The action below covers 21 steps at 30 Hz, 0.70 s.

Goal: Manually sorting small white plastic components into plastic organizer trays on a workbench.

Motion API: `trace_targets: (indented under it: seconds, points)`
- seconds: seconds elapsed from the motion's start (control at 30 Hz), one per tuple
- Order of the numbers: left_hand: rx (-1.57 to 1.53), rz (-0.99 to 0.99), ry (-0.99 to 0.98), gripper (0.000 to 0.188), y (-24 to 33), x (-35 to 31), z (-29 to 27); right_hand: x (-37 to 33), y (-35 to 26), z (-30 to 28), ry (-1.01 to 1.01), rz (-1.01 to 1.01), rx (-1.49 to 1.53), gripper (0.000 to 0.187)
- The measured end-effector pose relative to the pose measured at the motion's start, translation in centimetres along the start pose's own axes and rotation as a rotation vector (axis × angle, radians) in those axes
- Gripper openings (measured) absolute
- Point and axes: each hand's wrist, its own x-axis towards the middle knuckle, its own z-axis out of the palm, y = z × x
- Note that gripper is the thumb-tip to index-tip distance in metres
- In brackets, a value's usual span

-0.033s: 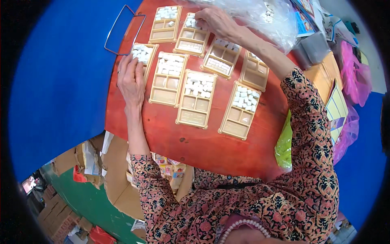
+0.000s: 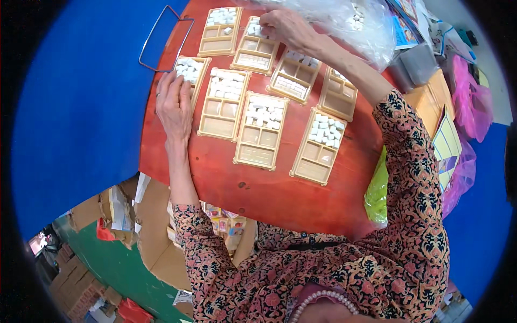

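Observation:
Several cream divided trays lie in two rows on a red tabletop, many with small white pieces in the far compartment. My left hand (image 2: 173, 105) lies over the near part of the leftmost tray (image 2: 203, 72), hiding it; the fingers are stretched forward beside its white pieces (image 2: 188, 70). Reaching to the back row, my right hand (image 2: 288, 29) has its fingers curled together at the far compartment of another tray (image 2: 253, 47). What those fingertips hold, if anything, is hidden. To the right of that tray lies one (image 2: 288, 72) with a row of white pieces in its near compartment.
A bent metal wire frame (image 2: 142, 51) stands at the red table's (image 2: 215, 172) left edge. Clear plastic bags (image 2: 350, 40) lie at the back. Pink bags (image 2: 468, 99) are at the right. An open cardboard box (image 2: 161, 237) with small packets sits below the near edge.

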Motion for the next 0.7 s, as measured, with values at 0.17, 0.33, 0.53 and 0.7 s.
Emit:
trace_targets:
  seconds: [0.17,0.33,0.53,0.7]
  points:
    - [-0.003,-0.02,0.017,0.019,-1.3,-0.3,-1.0,2.2,-1.9,0.1,-0.114,0.3,0.165,0.01]
    - [-0.057,-0.08,0.112,0.02,-2.0,-0.5,-1.1,4.8,-5.4,0.3,-0.134,0.522,0.427,0.009]
    - [-0.031,-0.107,0.136,0.017,-3.1,-1.4,-1.2,7.5,-10.0,8.7,-0.097,0.351,0.663,0.011]
    - [-0.017,-0.095,0.118,0.018,-3.0,-1.2,-0.6,7.8,-12.9,12.2,-0.084,0.244,0.56,0.012]
